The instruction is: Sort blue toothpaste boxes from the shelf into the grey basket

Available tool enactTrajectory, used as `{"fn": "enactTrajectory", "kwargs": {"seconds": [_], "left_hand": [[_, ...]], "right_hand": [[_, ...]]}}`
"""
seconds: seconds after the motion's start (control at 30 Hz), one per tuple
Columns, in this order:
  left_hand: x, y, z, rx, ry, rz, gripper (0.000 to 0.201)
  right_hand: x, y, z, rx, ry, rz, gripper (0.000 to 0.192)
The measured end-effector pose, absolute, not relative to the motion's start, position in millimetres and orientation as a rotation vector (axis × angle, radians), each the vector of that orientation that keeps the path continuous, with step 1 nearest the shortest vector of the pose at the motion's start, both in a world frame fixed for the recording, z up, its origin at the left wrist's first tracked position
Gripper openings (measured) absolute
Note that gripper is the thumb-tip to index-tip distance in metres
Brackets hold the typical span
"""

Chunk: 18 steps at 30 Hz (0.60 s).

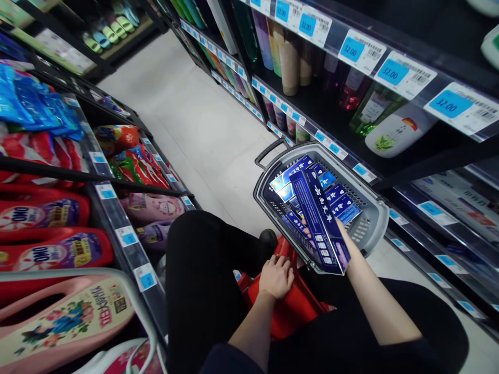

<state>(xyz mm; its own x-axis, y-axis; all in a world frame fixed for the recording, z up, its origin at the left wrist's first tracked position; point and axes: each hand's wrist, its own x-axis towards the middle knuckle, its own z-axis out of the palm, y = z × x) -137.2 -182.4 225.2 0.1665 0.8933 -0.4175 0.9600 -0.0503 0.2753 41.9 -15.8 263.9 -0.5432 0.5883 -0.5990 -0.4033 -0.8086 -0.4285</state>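
Note:
A long dark-blue toothpaste box (317, 221) with white lettering is tilted over the shopping basket. My right hand (307, 228) is wrapped round it from behind and below, with fingertips showing at its left edge; the box hides most of the palm. Beneath it, the grey shopping basket (372, 221) contains several similar blue boxes (337, 196), lying side by side. My left hand (276, 276) rests palm down on a red plastic object (290, 314) between my legs, with nothing visible in its grasp. The red object's full shape is hidden.
The basket's dark handle (270, 154) sticks out toward the aisle floor (202, 135). On the right are shelves of bottles (290, 65) with price tags (351, 48). At left, shelves bear red detergent bottles (50, 252), a pink bottle (66, 324) and bagged goods (35, 101).

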Motion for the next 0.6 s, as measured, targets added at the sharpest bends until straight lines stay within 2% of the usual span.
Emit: {"fn": "enactTrajectory", "kwargs": {"seconds": [0.13, 0.2, 0.33, 0.47, 0.6], "left_hand": [[-137.4, -182.7, 224.8, 1.964, 1.747, -0.175, 0.025], [-137.6, -182.7, 224.5, 1.968, 1.748, -0.165, 0.024], [-137.9, -182.7, 223.9, 1.976, 1.751, -0.146, 0.023], [-137.8, -182.3, 224.5, 1.979, 1.747, -0.174, 0.023], [-137.6, -181.9, 225.4, 1.976, 1.748, -0.160, 0.023]], "right_hand": [[38.7, -14.0, 255.5, -1.066, -0.292, 2.248, 0.051], [38.8, -12.7, 259.6, -1.019, -0.266, 2.297, 0.052], [40.9, -11.6, 268.2, -0.954, -0.230, 2.412, 0.066], [39.1, -11.8, 264.7, -1.063, -0.201, 2.330, 0.056], [34.0, -11.5, 265.8, -0.960, -0.234, 2.308, 0.045]]}}
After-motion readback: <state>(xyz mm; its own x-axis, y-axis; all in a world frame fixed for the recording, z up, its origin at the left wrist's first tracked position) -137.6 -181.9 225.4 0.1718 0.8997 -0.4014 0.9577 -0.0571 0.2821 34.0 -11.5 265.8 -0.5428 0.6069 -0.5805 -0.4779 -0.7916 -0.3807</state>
